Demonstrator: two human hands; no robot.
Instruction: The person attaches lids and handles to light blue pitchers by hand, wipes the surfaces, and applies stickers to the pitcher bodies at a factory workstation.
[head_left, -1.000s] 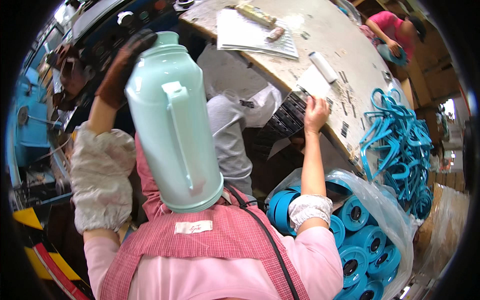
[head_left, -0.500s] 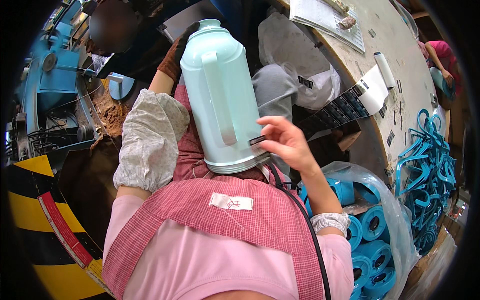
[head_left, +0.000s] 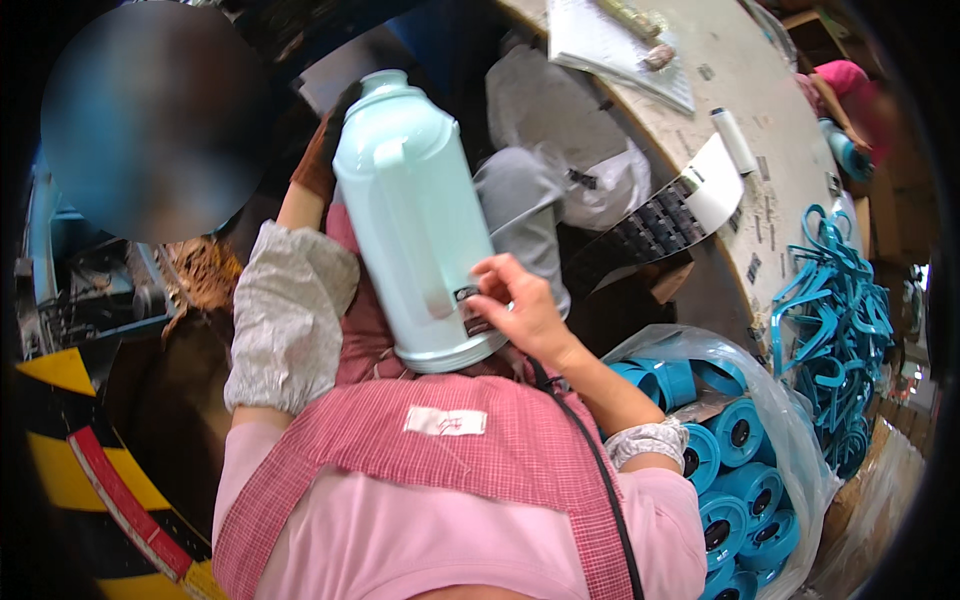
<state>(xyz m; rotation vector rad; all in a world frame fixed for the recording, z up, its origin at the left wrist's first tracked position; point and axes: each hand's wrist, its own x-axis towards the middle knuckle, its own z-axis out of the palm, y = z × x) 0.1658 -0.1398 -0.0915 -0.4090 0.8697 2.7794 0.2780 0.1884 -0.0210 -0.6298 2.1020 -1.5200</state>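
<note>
1. Since half a second ago, the right hand [head_left: 515,310] is sitting lower on the flask [head_left: 420,220], now pressing against its bottom edge, and the flask is tipping a little further so its cap end is pointing up and to the left.
2. Mint green and tall, the flask is being held in front of the person's chest, just above the pink checked apron [head_left: 440,470], with its handle facing the camera.
3. The right hand is curling its fingers against the flask's lower right side, next to a dark label near the base; it is touching the flask rather than wrapping around it.
4. The left hand [head_left: 318,160], in a dark brown glove, is lying behind the flask's upper left side, mostly hidden by it; whether it is clenched on the flask cannot be told.
5. A grey patterned sleeve cover [head_left: 290,320] is covering the left forearm, just left of the flask.
6. Right of the flask, a clear bag of blue tape rolls [head_left: 740,450] is standing below the curved wooden table [head_left: 770,110].
7. Blue plastic hangers [head_left: 830,330] are piling up further right of the flask, at the table's edge.
</note>
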